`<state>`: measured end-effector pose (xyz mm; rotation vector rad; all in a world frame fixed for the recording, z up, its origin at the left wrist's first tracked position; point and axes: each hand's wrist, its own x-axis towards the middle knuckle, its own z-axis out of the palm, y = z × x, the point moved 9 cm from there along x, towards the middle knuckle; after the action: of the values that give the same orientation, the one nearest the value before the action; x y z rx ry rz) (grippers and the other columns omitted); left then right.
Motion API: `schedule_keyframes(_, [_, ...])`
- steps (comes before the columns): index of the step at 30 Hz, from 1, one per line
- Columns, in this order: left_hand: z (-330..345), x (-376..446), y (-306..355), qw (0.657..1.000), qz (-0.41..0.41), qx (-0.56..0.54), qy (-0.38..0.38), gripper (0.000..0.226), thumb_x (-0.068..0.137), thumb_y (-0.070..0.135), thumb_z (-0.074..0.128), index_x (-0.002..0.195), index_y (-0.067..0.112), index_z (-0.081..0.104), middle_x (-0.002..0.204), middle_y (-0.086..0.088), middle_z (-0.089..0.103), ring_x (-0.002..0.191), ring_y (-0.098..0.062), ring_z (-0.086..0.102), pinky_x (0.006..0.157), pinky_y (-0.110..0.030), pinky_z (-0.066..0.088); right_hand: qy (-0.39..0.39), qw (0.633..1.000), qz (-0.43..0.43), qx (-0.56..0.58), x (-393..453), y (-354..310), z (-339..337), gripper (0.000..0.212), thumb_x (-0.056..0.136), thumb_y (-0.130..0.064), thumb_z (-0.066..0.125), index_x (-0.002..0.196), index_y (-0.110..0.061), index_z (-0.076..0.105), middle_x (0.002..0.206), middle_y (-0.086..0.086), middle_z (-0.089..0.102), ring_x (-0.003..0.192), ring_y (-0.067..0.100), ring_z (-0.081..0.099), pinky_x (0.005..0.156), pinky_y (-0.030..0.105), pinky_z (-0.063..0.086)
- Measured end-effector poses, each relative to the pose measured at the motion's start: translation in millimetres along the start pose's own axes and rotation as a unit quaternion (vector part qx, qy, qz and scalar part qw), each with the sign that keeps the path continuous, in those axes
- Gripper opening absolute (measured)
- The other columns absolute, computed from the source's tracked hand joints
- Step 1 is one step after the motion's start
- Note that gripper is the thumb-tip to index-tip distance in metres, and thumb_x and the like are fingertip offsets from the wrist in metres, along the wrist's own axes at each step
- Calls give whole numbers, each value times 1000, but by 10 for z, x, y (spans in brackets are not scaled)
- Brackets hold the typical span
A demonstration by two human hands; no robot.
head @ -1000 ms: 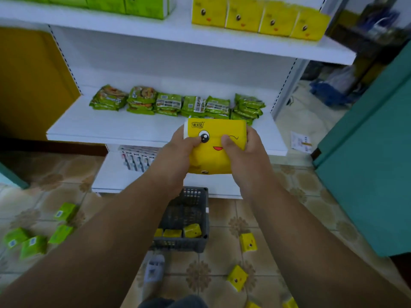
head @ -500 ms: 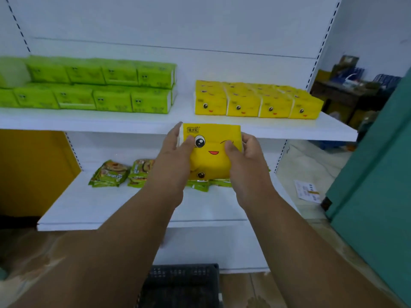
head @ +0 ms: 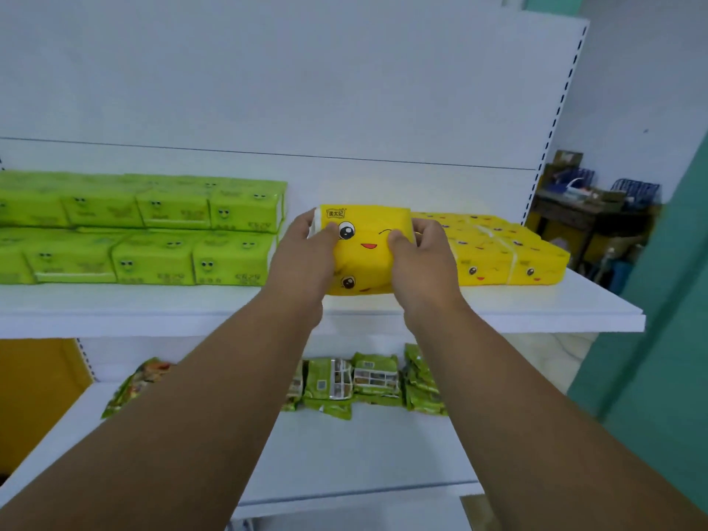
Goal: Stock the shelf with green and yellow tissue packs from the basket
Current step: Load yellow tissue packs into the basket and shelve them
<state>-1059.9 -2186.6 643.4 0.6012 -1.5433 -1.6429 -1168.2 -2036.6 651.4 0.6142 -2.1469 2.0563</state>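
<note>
A yellow tissue pack [head: 366, 239] with a winking face is held between both my hands above the upper white shelf [head: 536, 300]. My left hand [head: 302, 258] grips its left end, thumb on the front. My right hand [head: 421, 258] grips its right end the same way. Under it another yellow pack [head: 356, 283] shows a face between my hands. A row of yellow packs [head: 505, 251] lies to the right on the shelf. Green tissue packs [head: 145, 231] are stacked two high on the left. The basket is out of view.
The lower shelf [head: 364, 454] carries green snack packets [head: 367, 381] along its back. A teal panel [head: 659, 339] stands close on the right. A cluttered dark desk [head: 590, 208] sits behind the shelf's right upright.
Both hands have raised the yellow pack from below shelf height up to the upper shelf, left of the yellow row. My view tilted up and the basket dropped out of sight.
</note>
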Motion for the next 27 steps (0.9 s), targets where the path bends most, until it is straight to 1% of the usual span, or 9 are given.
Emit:
schedule_keyframes(3, [86,401,-1,998,-31,35,30,34,93,42,59,125,30,51,119,1,58,108,-24,58,89,-40,52,-10,1000,-10,-10,466,-22,173,27,96,-32,54,121,-23,53,96,-7,60,87,17,57,71,31,44])
schedule_keyframes(7, [225,965,56,997,-42,36,62,37,91,40,63,112,11,54,104,-9,58,100,-33,59,81,-42,53,-42,998,-28,-45,1128,-46,442,32,99,-34,50,128,-21,47,84,-15,44,81,12,51,80,37,50])
schedule_keyframes(11, [462,1421,71,993,-26,105,55,62,81,15,75,137,14,47,118,-13,55,112,-32,57,91,-38,49,-84,993,-16,-80,1713,21,650,39,100,-35,47,135,-19,44,108,0,53,92,19,52,80,38,49])
schedule_keyframes(13, [623,1618,42,997,-42,61,21,44,90,21,65,131,9,54,105,-9,57,104,-30,59,94,-42,50,-135,986,10,-95,1957,114,777,46,96,-42,52,135,-18,45,118,4,52,100,24,52,77,39,47])
schedule_keyframes(15, [709,1866,54,994,-24,109,12,37,93,26,60,124,4,60,95,-5,59,91,-24,60,91,-44,52,-197,976,20,-94,2162,194,914,54,88,-50,64,130,-18,50,117,4,57,102,25,56,81,40,50])
schedule_keyframes(17, [795,2107,11,988,-23,152,-8,38,92,27,63,123,6,60,101,-7,64,86,-19,61,84,-39,54,-254,960,-4,-121,2323,245,1059,60,77,-49,77,125,-19,56,115,5,63,103,27,61,88,47,54])
schedule_keyframes(19, [802,2311,-102,976,-38,213,-6,44,89,34,68,125,10,58,115,-11,63,99,-24,62,91,-44,53,-280,940,-30,-195,2466,329,1177,69,73,-44,83,129,-16,53,118,7,61,107,28,59,93,46,52])
schedule_keyframes(23, [827,2568,-367,961,-70,268,-29,52,87,36,73,129,12,55,126,-10,60,114,-32,58,101,-50,48,-270,893,-66,-354,2734,550,1342,63,79,-44,78,123,-6,52,108,10,57,100,25,56,81,35,48])
schedule_keyframes(27, [800,2754,-466,944,-49,327,-2,56,92,37,66,136,9,49,125,-10,58,113,-28,58,91,-35,50,-253,874,-78,-406,2861,664,1443,56,74,-48,80,102,-12,48,83,1,48,84,19,51,68,30,42])
